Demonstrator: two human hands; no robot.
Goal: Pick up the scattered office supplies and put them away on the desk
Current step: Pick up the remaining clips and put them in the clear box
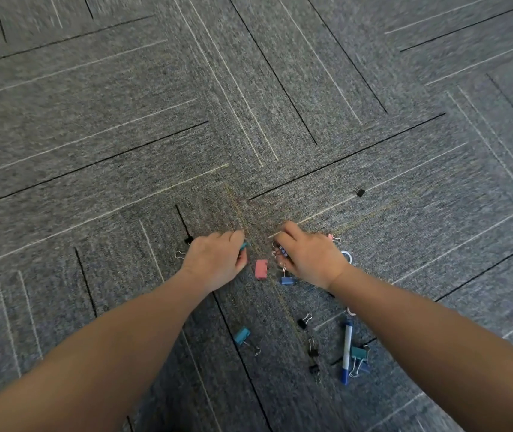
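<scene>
While both hands' fingers grip binder clips, one pink clip (261,269) and one marker (346,353) lie loose.

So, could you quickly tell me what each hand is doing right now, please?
Left hand: closed on a teal binder clip.
Right hand: closed on several small binder clips.

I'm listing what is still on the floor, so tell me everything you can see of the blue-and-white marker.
The marker lies flat on the grey carpet, near the person's right forearm. It looks plastic: a white barrel with blue at both ends, pointing roughly away from the camera. A teal binder clip sits against its right side. No hand touches it.
</scene>
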